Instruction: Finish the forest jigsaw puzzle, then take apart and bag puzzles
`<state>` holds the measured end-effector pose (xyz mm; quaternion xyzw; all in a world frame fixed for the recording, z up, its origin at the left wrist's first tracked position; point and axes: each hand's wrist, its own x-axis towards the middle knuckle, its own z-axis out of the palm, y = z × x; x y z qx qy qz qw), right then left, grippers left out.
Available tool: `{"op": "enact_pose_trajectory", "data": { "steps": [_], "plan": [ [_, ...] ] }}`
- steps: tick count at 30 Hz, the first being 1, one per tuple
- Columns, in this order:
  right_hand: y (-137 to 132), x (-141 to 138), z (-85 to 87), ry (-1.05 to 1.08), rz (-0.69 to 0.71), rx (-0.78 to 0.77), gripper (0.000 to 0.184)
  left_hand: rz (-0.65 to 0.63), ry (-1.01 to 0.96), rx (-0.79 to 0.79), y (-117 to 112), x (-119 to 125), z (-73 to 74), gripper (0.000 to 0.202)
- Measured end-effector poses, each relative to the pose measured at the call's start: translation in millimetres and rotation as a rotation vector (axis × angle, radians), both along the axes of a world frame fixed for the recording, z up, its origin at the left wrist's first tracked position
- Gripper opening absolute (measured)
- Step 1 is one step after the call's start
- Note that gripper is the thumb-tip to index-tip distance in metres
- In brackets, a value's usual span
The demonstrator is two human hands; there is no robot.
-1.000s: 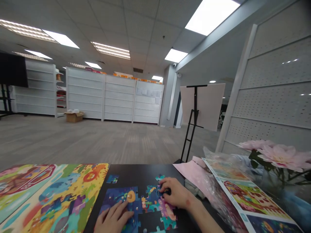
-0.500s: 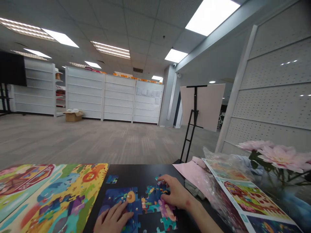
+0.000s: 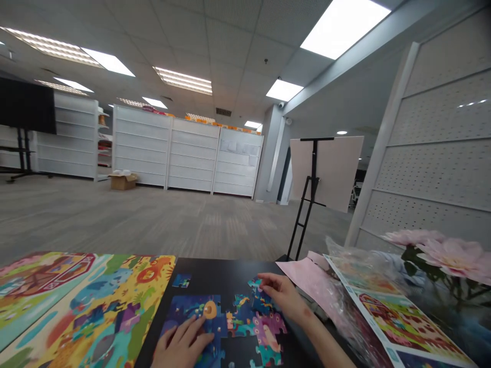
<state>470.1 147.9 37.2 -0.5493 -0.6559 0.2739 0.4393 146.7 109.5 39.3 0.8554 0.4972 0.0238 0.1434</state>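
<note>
the left hand is laid flat on the jigsaw puzzle, fingers open; the right hand is bent over a blue piece, but a grip cannot be told.

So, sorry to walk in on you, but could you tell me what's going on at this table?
A person has both bare hands on a partly joined jigsaw puzzle on a black table. The left hand lies flat on a blue section, while the right hand has its fingers on pieces further right. A single jigsaw piece sits apart. A colourful illustrated board lies to the left, and a printed picture sheet lies to the right.
</note>
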Motion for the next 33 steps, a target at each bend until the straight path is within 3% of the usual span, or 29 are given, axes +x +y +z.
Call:
{"op": "enact_pose_trajectory", "data": {
  "steps": [11, 17, 27, 33],
  "plan": [
    [10.7, -5.1, -18.0, -0.113, 0.040, -0.011, 0.038, -0.015, -0.010, -0.036, 5.4, -1.2, -7.1, 0.076],
    [10.9, -0.3, -15.4, -0.202, 0.032, 0.017, 0.038, -0.026, -0.067, 0.004, 6.7, -3.1, -13.6, 0.063],
    [11.3, 17.2, -7.8, -0.355, -0.071, 0.057, 0.037, 0.004, 0.000, -0.042, 3.4, 0.4, -3.2, 0.075],
    [-5.0, 1.0, 5.5, -0.449, -0.023, 0.059, 0.026, 0.027, -0.019, -0.041, 2.7, 0.4, -3.5, 0.072]
  ]
}}
